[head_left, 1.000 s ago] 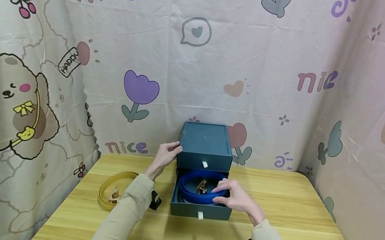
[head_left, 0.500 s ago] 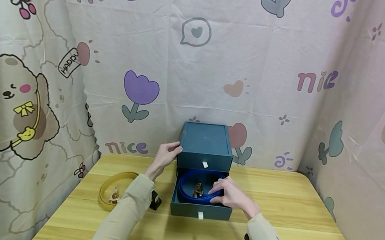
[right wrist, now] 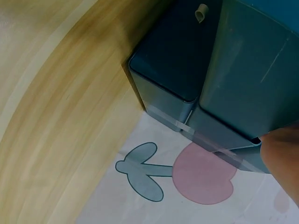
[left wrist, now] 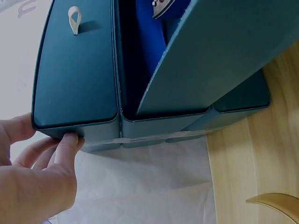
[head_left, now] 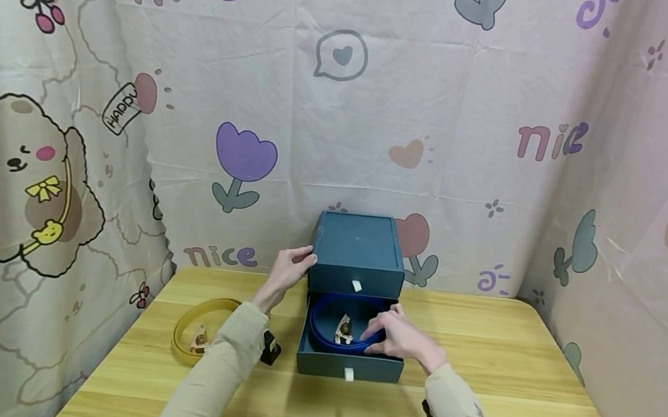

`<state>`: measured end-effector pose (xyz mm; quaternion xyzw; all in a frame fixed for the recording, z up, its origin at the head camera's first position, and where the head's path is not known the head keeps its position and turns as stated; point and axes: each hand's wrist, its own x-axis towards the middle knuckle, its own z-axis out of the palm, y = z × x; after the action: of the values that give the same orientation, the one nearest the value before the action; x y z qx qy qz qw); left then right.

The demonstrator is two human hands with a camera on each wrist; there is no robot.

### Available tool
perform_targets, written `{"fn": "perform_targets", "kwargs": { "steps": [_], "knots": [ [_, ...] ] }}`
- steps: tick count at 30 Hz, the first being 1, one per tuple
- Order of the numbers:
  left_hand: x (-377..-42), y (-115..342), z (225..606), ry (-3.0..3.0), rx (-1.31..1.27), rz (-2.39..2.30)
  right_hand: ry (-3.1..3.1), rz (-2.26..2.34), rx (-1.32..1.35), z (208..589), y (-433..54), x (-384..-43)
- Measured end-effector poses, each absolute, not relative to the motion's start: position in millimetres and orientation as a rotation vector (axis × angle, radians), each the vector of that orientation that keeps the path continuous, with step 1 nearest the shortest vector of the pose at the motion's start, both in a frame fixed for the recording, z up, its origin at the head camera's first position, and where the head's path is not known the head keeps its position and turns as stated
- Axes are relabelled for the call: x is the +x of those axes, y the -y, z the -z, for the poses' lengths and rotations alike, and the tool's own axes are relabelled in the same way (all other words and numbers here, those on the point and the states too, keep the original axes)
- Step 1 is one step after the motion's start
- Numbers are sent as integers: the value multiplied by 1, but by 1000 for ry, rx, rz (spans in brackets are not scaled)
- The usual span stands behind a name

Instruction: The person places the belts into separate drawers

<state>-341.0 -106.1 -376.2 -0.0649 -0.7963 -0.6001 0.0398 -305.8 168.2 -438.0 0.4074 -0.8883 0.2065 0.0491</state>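
Note:
A dark teal drawer box [head_left: 358, 240] stands on the table, with a lower drawer [head_left: 318, 363] pulled out toward me. A coiled blue belt [head_left: 328, 344] with a gold buckle [head_left: 344, 331] lies in that drawer. My right hand [head_left: 406, 336] reaches over the drawer's right side and pinches the belt's right edge between thumb and fingers. In the right wrist view only a bit of that hand [right wrist: 282, 151] shows, beside the drawer wall. My left hand [head_left: 284, 276] rests against the box's upper left edge, fingertips on its side [left wrist: 70, 136].
To the left, a coiled yellow belt [head_left: 178, 336] with a gold buckle lies on the wooden table [head_left: 517, 362], partly behind my left sleeve. White fabric tabs [head_left: 349, 374] hang on the drawer fronts. A patterned curtain [head_left: 345, 132] stands close behind the box.
My right hand has shifted slightly left and lower into the drawer with the blue belt, which sits deeper. Its buckle has turned and moved a little left. My left hand has stayed in place.

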Motion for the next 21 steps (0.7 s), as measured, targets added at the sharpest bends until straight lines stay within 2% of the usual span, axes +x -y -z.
{"fn": "perform_targets", "kwargs": {
  "steps": [21],
  "knots": [
    [-339, 106, 375, 2441, -206, 1825, 2739, -627, 1218, 442, -166, -309]
  ]
}}
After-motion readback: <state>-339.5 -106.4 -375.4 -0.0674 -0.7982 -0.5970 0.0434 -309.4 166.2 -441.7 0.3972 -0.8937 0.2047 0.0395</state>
